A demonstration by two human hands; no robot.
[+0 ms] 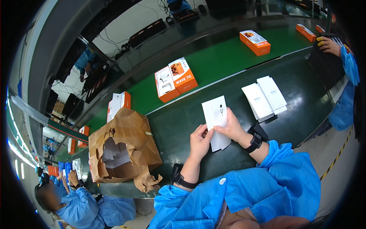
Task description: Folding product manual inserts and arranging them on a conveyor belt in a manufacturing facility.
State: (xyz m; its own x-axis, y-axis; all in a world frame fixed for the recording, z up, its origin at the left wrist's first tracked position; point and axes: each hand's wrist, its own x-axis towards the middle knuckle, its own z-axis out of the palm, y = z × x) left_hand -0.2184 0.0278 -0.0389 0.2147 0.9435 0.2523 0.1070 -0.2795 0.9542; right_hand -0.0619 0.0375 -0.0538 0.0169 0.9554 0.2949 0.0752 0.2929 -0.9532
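Note:
Both my hands hold a white folded leaflet above the dark green table; a small black picture is printed on its upper right. My left hand pinches the leaflet's left edge with thumb and fingers. On the other side, my right hand grips the right edge, thumb on the front face; its other fingers are partly hidden behind the paper. To the right lie two adjoining stacks of white booklets. Left of my hands stands a torn brown paper parcel, with white papers showing through its ripped side.
Beyond the table edge runs a green conveyor belt. On it are an open orange-and-white box, its printed lid and further orange boxes. A co-worker sits at the lower left; another person's hand is at the right.

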